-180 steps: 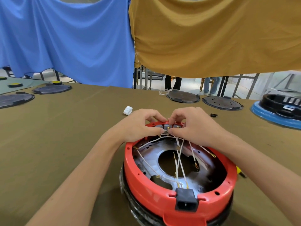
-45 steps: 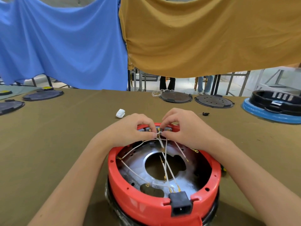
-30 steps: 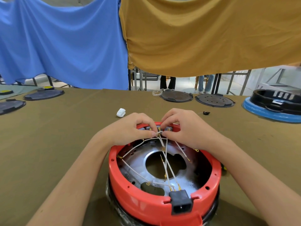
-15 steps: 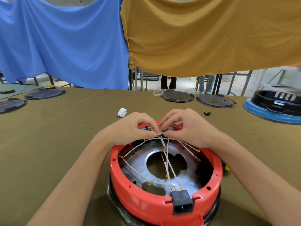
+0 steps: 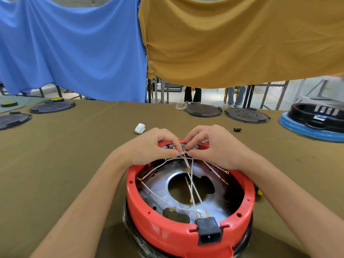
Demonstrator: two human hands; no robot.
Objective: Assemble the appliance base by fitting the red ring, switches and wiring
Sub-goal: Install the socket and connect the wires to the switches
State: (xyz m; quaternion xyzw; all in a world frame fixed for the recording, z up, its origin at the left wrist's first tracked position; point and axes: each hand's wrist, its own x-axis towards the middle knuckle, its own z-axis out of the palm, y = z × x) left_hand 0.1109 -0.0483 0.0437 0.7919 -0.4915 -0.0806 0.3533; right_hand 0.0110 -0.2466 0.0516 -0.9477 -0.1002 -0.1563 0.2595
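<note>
At the far rim of the round red plastic ring (image 5: 189, 231), seated on the base, one thin white wire (image 5: 183, 152) is pinched by the left hand (image 5: 149, 148) and the right hand (image 5: 217, 146); its terminal should be pushed straight onto the switch tab, without the crossing wires being pulled.

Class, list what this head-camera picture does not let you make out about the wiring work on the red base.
- Switches at the far rim of the red ring: mostly covered by the left hand and right hand.
- Where the pinched white wires end: hidden behind the fingertips.
- Black base under the ring: cut off by the bottom edge.
</note>
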